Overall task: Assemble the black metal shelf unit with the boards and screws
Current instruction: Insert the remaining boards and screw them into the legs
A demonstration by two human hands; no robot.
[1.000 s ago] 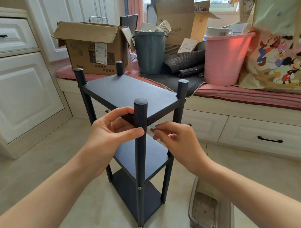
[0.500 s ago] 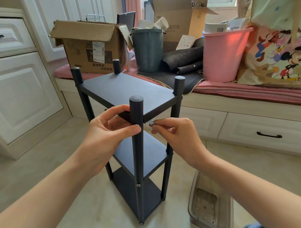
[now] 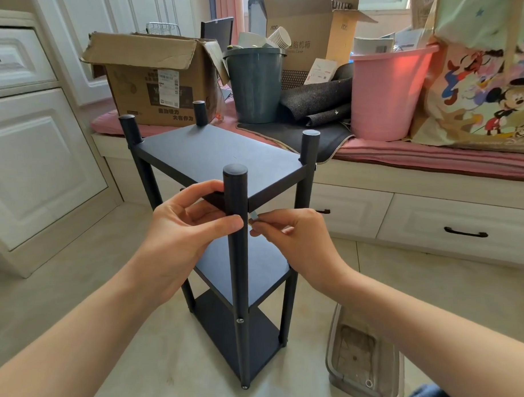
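Observation:
A black shelf unit (image 3: 220,152) stands upright on the floor, with three boards between four round posts. My left hand (image 3: 184,230) grips the near post (image 3: 236,193) just under the top board, thumb across the front of the post. My right hand (image 3: 289,239) pinches a small grey piece (image 3: 253,215), probably a screw or a small tool, and holds it against the right side of that post below the top board's edge. A screw head (image 3: 239,320) shows lower on the same post at the middle board.
A clear plastic tray (image 3: 361,352) lies on the floor to the right of the shelf. Behind it runs a window bench with drawers (image 3: 461,230), piled with a cardboard box (image 3: 158,80), a grey bin (image 3: 255,82) and a pink bucket (image 3: 387,93). White cabinets (image 3: 30,153) stand at left.
My right hand has moved left, bringing the small grey piece up to the near post. The view has shifted slightly; my left hand keeps its grip.

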